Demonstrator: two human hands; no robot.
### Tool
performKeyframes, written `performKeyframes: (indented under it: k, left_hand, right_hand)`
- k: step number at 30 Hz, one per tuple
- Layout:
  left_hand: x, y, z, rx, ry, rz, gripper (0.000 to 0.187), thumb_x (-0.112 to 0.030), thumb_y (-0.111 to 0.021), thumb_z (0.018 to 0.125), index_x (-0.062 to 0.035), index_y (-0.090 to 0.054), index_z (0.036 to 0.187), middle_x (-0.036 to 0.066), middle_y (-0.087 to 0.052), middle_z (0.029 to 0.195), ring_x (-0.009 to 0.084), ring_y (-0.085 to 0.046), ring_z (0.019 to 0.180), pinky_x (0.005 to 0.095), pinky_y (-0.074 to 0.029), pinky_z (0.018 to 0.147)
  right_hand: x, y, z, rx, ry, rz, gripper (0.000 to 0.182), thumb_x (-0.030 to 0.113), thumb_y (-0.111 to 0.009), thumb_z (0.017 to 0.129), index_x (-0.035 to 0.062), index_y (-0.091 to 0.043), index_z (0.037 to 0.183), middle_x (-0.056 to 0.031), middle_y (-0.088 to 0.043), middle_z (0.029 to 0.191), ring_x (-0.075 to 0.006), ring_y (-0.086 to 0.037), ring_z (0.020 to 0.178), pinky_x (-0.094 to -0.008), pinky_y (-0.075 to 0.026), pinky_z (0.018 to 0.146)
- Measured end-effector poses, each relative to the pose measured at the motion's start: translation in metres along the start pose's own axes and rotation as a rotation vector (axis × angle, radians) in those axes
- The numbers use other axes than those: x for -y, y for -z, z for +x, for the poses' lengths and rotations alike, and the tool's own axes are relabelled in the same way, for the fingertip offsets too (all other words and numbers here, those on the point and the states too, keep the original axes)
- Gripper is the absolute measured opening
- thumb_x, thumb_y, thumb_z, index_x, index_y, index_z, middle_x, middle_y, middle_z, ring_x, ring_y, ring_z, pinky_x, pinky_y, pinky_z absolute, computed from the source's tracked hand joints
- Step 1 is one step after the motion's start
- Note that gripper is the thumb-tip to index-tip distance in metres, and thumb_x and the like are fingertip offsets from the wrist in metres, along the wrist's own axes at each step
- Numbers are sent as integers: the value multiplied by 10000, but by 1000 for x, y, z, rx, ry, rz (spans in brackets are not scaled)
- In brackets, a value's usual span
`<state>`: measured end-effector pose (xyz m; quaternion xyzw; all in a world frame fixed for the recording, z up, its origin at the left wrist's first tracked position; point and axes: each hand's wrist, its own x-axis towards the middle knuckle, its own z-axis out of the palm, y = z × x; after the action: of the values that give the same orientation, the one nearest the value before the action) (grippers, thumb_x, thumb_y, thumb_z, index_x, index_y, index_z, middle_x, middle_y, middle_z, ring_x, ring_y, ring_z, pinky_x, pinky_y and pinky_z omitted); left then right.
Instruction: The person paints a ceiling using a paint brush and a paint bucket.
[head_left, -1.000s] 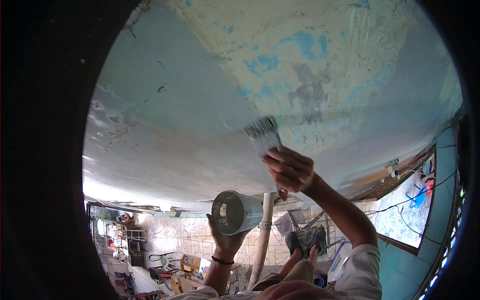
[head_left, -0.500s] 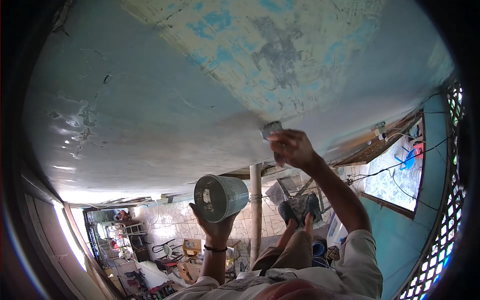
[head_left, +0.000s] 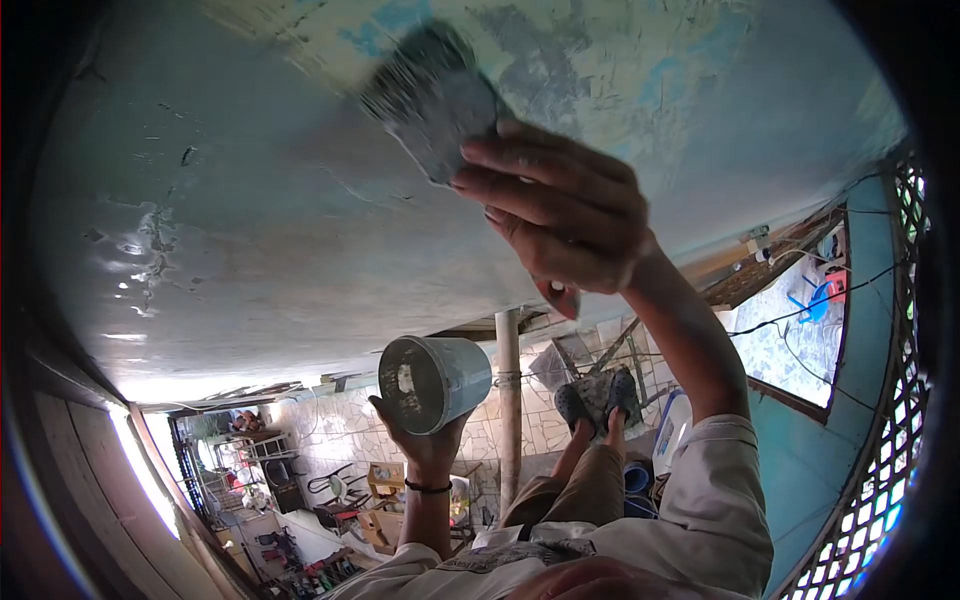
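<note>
Paintbrush [head_left: 432, 100] in closed right hand [head_left: 572, 208]; half-curled left hand [head_left: 436, 444] cups tilted bucket [head_left: 461, 378]; contents could spill if overtipped.

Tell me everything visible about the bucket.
The bucket is round, pale grey and plastic-looking, with a wide open mouth and a plain rim. Its interior looks darker, with a pale patch on the inner wall; any contents are unclear. Its mouth faces the camera, turned leftward. In the picture, the left hand cups it from below.

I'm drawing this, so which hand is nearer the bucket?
Left. The left hand is touching the bucket, holding it; the right hand, gripping the paintbrush, is farther up and right.
</note>
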<state>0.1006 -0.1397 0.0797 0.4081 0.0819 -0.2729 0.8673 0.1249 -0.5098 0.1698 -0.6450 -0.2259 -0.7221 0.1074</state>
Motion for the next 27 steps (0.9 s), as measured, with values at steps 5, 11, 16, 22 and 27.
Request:
performKeyframes:
  k: [5,11,16,22,27]
  left_hand:
    - [1,6,1,-4,-6,27,944,-824,-470,930,-194,-346,1623,168,-363,1628,423,-355,1484,736,-317,1165]
    - [2,9,3,-16,20,3,938,-829,-406,953,-183,-329,1629,156,-381,1624,413,-378,1480,695,-350,1169]
    - [0,8,4,-25,10,35,953,-819,-471,937,-173,-354,1627,166,-368,1636,420,-344,1497,722,-272,1191]
    - [0,8,4,-26,-10,87,936,-815,-464,941,-188,-355,1627,160,-365,1639,424,-340,1499,739,-276,1180]
    - [0,7,0,-42,-8,116,924,-815,-451,945,-199,-346,1627,155,-374,1630,424,-358,1487,735,-324,1156]
  right_hand:
    - [51,19,-142,275,-216,20,277,53,-772,866,97,-579,672,-77,-803,1033,-236,-762,1071,-414,-617,1017]
    - [128,48,-296,447,-585,74,109,32,-715,819,46,-618,772,-93,-770,1074,-297,-756,1068,-484,-621,995]
    - [137,62,-313,657,-746,35,143,63,-746,748,22,-620,804,-101,-748,1081,-289,-758,1032,-450,-645,905]
    - [72,57,-198,579,-726,120,179,82,-798,725,61,-625,762,-76,-753,1037,-225,-776,942,-359,-665,765]
    - [33,48,-65,293,-290,50,313,50,-790,826,72,-519,671,-106,-779,985,-264,-786,944,-416,-677,849]
